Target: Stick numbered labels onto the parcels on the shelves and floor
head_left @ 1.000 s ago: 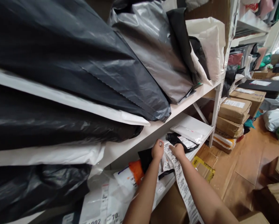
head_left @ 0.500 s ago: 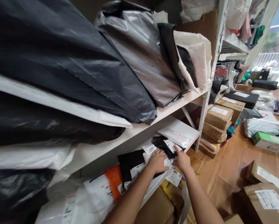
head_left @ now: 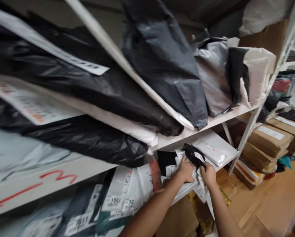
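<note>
My left hand (head_left: 186, 170) is at the lower shelf, its fingers curled over a small white labelled package (head_left: 179, 159). Just right of it, my right hand (head_left: 208, 175) pinches the near end of a small black plastic mailer (head_left: 192, 154) with a white label. That mailer lies tilted across the white package. Beyond both hands, a flat white parcel (head_left: 210, 152) rests at the shelf's right end. Left of my left hand stands a black packet (head_left: 165, 158) with labels, beside a blurred orange-red one (head_left: 154, 172).
The upper shelf (head_left: 105, 157) holds large black bags (head_left: 113, 98) leaning over the lower one. Labelled white mailers (head_left: 118, 189) fill the lower left. A metal post (head_left: 254, 113) rises at right, with stacked cardboard boxes (head_left: 271, 140) past it on the wooden floor.
The view has swung left, showing more of both shelves' left side. My right hand has closed on the black mailer's near end, which is now lifted and turned. My left hand stays at the white package.
</note>
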A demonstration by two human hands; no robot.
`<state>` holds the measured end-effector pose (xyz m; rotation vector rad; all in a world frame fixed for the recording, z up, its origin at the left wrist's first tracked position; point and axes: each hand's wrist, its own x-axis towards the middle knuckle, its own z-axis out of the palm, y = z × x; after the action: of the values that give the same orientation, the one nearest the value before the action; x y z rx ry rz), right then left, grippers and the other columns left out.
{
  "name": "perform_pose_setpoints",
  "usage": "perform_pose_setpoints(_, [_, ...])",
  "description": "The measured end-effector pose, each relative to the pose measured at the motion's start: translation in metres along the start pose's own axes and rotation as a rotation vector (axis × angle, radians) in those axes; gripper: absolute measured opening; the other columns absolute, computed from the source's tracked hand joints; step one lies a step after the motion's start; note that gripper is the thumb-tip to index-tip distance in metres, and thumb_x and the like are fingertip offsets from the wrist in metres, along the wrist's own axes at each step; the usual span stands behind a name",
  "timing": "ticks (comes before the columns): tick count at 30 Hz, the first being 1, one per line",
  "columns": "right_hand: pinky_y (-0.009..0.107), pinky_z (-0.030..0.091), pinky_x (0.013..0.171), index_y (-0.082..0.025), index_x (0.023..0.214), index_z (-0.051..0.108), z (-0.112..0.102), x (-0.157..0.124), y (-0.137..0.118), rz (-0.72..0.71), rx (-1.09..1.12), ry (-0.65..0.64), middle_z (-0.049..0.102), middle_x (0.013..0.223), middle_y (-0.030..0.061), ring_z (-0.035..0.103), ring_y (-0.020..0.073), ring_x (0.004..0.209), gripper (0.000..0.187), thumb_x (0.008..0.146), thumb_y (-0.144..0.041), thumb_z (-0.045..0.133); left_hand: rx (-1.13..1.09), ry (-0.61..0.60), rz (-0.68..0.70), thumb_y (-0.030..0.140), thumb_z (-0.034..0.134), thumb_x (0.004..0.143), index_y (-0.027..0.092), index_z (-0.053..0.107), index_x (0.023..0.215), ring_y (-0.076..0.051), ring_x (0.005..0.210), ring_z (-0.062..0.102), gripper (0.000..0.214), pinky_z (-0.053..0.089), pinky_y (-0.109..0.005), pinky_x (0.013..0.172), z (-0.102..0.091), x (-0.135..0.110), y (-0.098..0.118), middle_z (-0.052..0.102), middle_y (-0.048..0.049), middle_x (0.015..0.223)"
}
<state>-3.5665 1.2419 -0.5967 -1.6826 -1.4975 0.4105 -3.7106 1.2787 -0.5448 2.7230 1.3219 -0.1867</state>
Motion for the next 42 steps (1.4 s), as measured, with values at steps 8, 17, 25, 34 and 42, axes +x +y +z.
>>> perform_pose_setpoints(8, [0.03, 0.041, 0.056, -0.02, 0.057, 0.052, 0.032, -0.013, -0.005, 0.31, 0.685, 0.085, 0.05, 0.05, 0.0001, 0.045, 0.0175, 0.055, 0.034, 0.067, -0.053, 0.049, -0.056, 0.183, -0.118, 0.024, 0.049, 0.084, 0.02, 0.069, 0.104, -0.028, 0.114, 0.059, 0.029, 0.035, -0.043, 0.11, -0.003, -0.024, -0.012, 0.07, -0.0133, 0.112])
perform_pose_setpoints(17, [0.026, 0.031, 0.046, -0.022, 0.048, 0.042, 0.04, -0.013, -0.007, 0.378, 0.798, 0.188, 0.038, 0.044, -0.0038, 0.035, 0.0128, 0.048, 0.034, 0.061, -0.051, 0.056, 0.033, 0.292, -0.235, 0.021, 0.062, 0.077, 0.013, 0.063, 0.11, -0.035, 0.127, 0.049, 0.034, 0.033, -0.05, 0.112, -0.007, -0.018, -0.017, 0.063, -0.0191, 0.125])
perform_pose_setpoints(25, [0.031, 0.047, 0.072, -0.017, 0.076, 0.064, 0.04, -0.026, 0.002, 0.306, 0.756, 0.183, 0.066, 0.075, 0.0049, 0.058, 0.0213, 0.075, 0.034, 0.067, -0.05, 0.06, -0.003, 0.286, -0.33, 0.008, 0.045, 0.086, 0.012, 0.066, 0.097, -0.025, 0.111, 0.06, 0.025, 0.045, -0.037, 0.098, -0.001, -0.016, -0.005, 0.069, -0.0164, 0.106])
perform_pose_setpoints(34, [0.039, 0.048, 0.096, -0.019, 0.106, 0.07, 0.041, -0.025, 0.004, -0.067, 0.604, -0.059, 0.069, 0.115, 0.012, 0.064, 0.0266, 0.108, 0.037, 0.074, -0.039, 0.067, -0.031, 0.373, -0.206, 0.006, 0.062, 0.068, 0.017, 0.058, 0.121, -0.036, 0.138, 0.034, 0.054, 0.03, -0.055, 0.113, -0.038, -0.044, -0.021, 0.046, -0.0167, 0.144])
perform_pose_setpoints(42, [0.039, 0.047, 0.1, -0.021, 0.112, 0.069, -0.034, 0.008, 0.017, -0.039, 0.276, -0.055, 0.068, 0.118, 0.0109, 0.062, 0.0291, 0.113, 0.056, 0.065, -0.046, 0.082, 0.135, 0.016, 0.12, 0.008, 0.062, 0.064, 0.022, 0.072, 0.106, -0.031, 0.13, 0.05, 0.046, 0.009, -0.058, 0.121, -0.061, -0.009, -0.03, 0.066, -0.0115, 0.114])
